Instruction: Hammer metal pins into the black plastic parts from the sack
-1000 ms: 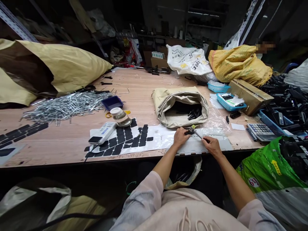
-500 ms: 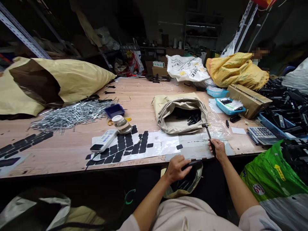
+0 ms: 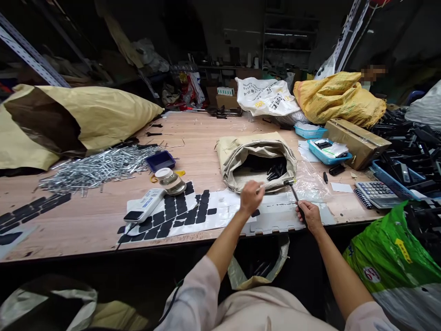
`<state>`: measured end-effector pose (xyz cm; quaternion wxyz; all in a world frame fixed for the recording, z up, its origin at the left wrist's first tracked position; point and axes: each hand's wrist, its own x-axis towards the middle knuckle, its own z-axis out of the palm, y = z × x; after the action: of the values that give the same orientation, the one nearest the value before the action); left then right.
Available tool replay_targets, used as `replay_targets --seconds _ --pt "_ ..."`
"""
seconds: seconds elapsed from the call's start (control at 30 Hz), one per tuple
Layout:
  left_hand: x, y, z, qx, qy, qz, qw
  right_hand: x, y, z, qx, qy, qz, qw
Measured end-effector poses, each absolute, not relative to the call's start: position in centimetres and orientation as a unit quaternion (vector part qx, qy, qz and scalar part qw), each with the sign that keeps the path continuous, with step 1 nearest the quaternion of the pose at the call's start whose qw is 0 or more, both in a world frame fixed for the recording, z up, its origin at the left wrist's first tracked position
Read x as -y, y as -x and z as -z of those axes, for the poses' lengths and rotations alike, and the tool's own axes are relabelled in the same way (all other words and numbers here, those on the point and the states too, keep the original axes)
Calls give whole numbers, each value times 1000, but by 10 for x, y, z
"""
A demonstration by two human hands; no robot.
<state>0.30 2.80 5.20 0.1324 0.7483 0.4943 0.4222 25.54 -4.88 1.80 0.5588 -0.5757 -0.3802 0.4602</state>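
My right hand (image 3: 310,215) grips the black handle of a small hammer (image 3: 295,195), whose head with a yellowish end is raised over the front of the table. My left hand (image 3: 251,197) is at the front rim of a beige sack (image 3: 225,158); its fingers are loosely bent and apart, with nothing visible in them. Inside that sack's mouth lie several black pieces (image 3: 276,170). Below the hands is a grey-white plate (image 3: 275,216) at the table edge. A second open bag (image 3: 237,273) with dark pieces sits below the table edge, in front of my body.
Left on the table (image 3: 196,147) are metal rods (image 3: 99,168), a blue tray (image 3: 161,161), a lidded jar (image 3: 170,181), a white device (image 3: 144,206) and black pads (image 3: 172,209). Right are blue baskets (image 3: 327,154), a carton (image 3: 358,142), a calculator (image 3: 377,193) and a green sack (image 3: 382,248).
My left hand has let go of a black piece and moved up from the table edge to the beige sack. My right hand keeps the hammer, shifted slightly left.
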Motion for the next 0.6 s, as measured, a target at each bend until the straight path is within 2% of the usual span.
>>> replay_targets --seconds 0.17,0.33,0.47,0.6 --pt "-136 -8 -54 -649 -697 -287 104 47 -254 -17 391 590 -441 552" --pt "-165 -14 -36 -669 -715 -158 124 46 -253 -19 388 596 -440 548" --pt "-157 -12 -42 -669 -714 -162 128 47 -253 -20 384 598 -444 546" --pt "-111 -9 -55 -613 -729 -287 99 47 -255 -18 381 599 -444 547"
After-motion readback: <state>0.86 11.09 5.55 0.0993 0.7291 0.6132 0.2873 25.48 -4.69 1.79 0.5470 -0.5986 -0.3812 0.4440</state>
